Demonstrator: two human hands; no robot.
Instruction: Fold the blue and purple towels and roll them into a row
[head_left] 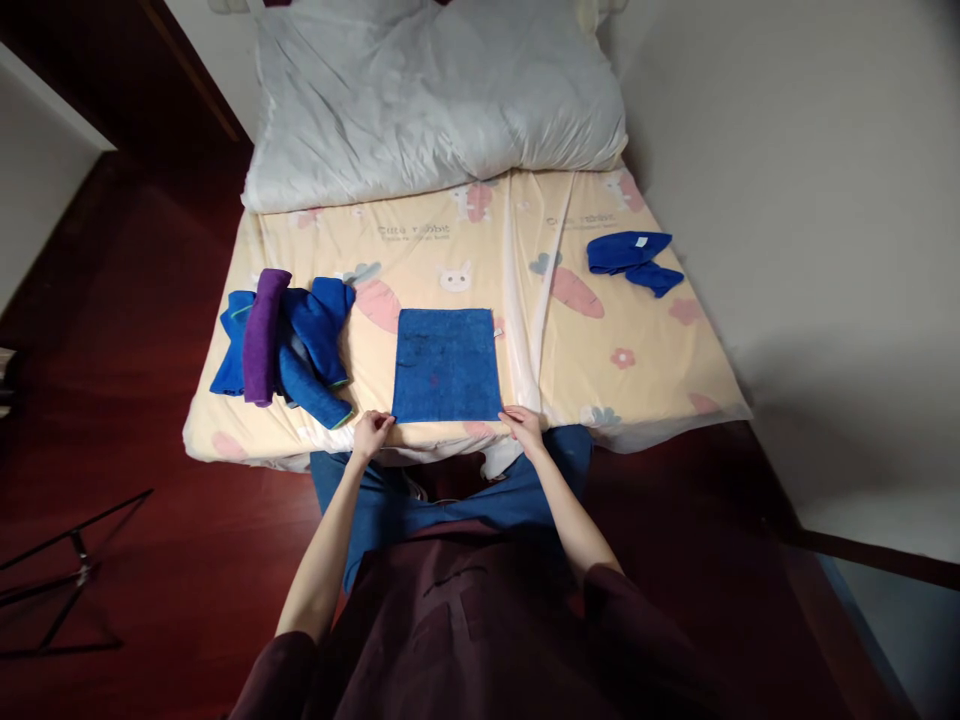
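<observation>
A square blue towel (447,365) lies flat on the bed in front of me, with a small white tag on its right edge. My left hand (373,435) pinches its near left corner. At the near right corner, my right hand (523,428) has its fingers closed on the towel's edge. To the left sits a loose heap of blue towels (315,330), some with green edging. A rolled purple towel (261,340) rests on top of that heap. Farther right, a crumpled blue cloth (628,255) with a white label lies apart.
The bed has a yellow rabbit-and-carrot sheet (465,245) under a thin clear cover. A thick white folded quilt (435,110) fills its far end. A wall (810,240) stands to the right. Black stand legs (79,560) are on the dark red floor (150,420) at left.
</observation>
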